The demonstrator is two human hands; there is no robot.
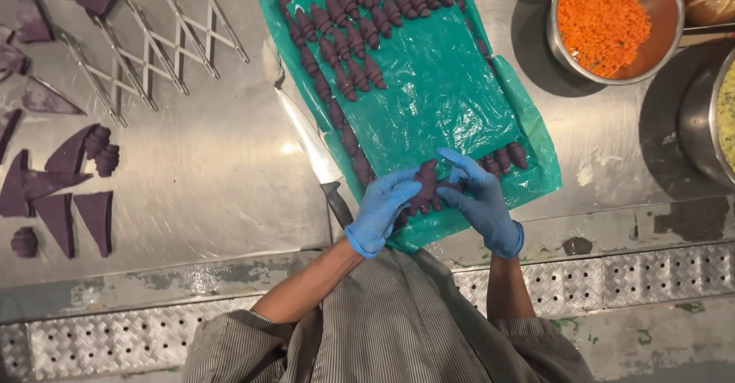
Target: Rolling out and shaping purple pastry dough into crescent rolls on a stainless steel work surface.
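Spanning the whole view, the steel table [214, 168] carries every item; positions below are given relative to the green plastic sheet [444, 99] laid on it. Rows of purple rolled dough pieces [344, 46] lie along the sheet's left and upper parts, and a short row [505, 157] sits near its lower right edge. Up and to the right of the sheet stands a metal bowl [666, 54] of chopped orange filling [601, 19]. Well to the left of the sheet rests an expanding multi-wheel cutter [145, 46], and farther left lie flat purple dough triangles [69, 214]. A long knife [310, 149] lies just beside the sheet's left edge, its dark handle near the left hand.

Over the sheet's lower edge, both blue-gloved hands meet. The left hand [380, 211] and the right hand [478, 199] each curl partly closed around one purple dough roll [425, 188], which is pinched between their fingers just above the sheet.
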